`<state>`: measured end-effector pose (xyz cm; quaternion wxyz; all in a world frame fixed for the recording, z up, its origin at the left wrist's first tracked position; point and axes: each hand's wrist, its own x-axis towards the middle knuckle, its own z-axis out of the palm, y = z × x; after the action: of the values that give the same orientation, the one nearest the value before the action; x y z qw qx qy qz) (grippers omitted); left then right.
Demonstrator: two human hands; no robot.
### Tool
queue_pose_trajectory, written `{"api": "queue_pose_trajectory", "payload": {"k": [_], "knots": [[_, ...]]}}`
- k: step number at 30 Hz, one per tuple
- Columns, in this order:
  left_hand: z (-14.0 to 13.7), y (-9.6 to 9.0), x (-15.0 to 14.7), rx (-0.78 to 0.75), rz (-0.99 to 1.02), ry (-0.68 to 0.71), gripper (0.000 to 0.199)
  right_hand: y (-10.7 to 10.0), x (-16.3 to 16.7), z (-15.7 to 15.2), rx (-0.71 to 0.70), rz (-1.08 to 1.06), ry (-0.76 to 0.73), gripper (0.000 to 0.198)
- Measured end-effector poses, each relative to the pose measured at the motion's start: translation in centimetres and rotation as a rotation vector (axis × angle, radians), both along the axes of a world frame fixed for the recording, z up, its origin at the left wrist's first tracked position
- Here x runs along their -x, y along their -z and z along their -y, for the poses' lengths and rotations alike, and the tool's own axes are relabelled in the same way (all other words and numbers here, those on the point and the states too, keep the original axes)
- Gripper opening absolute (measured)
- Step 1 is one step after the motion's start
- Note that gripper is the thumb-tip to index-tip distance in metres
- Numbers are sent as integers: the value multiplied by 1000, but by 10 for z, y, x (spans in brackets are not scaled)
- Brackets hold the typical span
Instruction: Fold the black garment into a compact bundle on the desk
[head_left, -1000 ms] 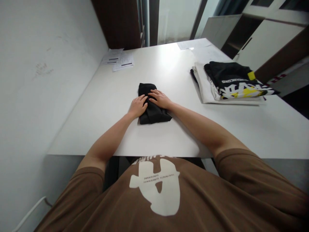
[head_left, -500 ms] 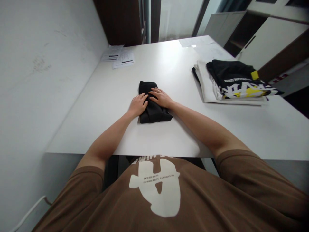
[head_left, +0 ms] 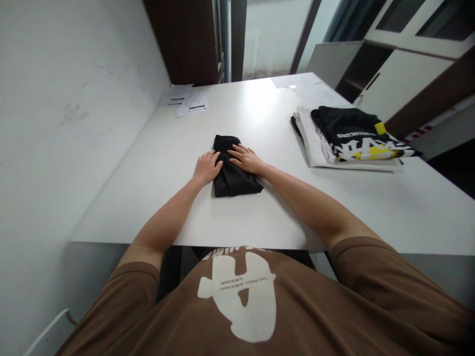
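Note:
A folded black garment [head_left: 237, 182] lies flat on the white table [head_left: 282, 222] in front of me; its exact kind does not show. My left hand [head_left: 208, 166] rests at the garment's left edge, fingers stretched out, the tips touching the cloth. On the upper right part of the garment lies my right hand [head_left: 246, 159], palm down with the fingers spread. Neither hand grips the cloth. The hands cover part of its middle and right side.
To the right is a stack of folded clothes, with a black printed shirt [head_left: 349, 123] on top of a white garment [head_left: 306, 133]. Paper sheets [head_left: 191, 103] lie at the back left. A wall [head_left: 74, 148] borders the table's left side.
The view has tilted up a little, so the table appears lower. My left hand has slid slightly left, towards the garment's edge. The right hand stays on the cloth.

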<state>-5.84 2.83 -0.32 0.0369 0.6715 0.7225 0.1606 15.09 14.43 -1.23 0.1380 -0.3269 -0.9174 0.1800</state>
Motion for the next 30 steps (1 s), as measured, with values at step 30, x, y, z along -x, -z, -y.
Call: {"api": "queue_pose_trajectory", "payload": {"k": [30], "knots": [[43, -44, -68, 92, -174, 710, 15, 13, -19, -38, -88, -32, 210, 55]]}}
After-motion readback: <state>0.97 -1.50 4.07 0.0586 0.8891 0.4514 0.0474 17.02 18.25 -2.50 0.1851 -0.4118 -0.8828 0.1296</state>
